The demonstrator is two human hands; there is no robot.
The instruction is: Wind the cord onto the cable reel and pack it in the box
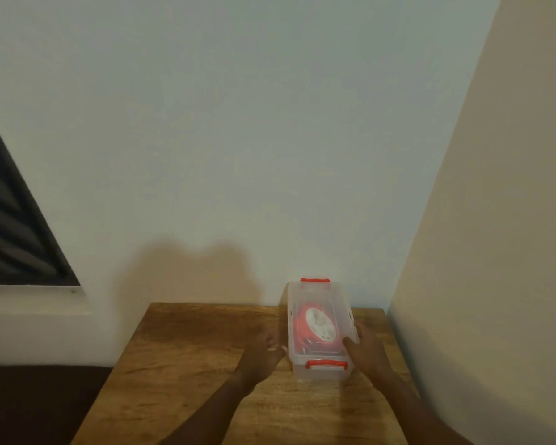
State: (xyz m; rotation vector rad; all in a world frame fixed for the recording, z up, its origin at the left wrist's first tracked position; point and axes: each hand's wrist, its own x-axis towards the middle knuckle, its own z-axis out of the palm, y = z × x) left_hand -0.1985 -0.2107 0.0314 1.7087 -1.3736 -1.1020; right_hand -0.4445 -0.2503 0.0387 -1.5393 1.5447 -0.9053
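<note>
A clear plastic box point(315, 293) with red clasps at both ends stands on the wooden table point(187, 354), at its far right near the wall. Its lid is on. Inside lies a red cable reel point(302, 329) with a white socket face. My right hand point(366, 351) rests against the box's right side, thumb on the lid's edge. My left hand point(265, 351) is just left of the box, fingers curled near its left wall; whether it touches the box I cannot tell. The cord is not visible apart from the reel.
A pale wall rises right behind the table, and a cream wall point(495, 252) closes in on the right. A dark ribbed panel point(13, 226) hangs at the left. Dark floor shows left of the table.
</note>
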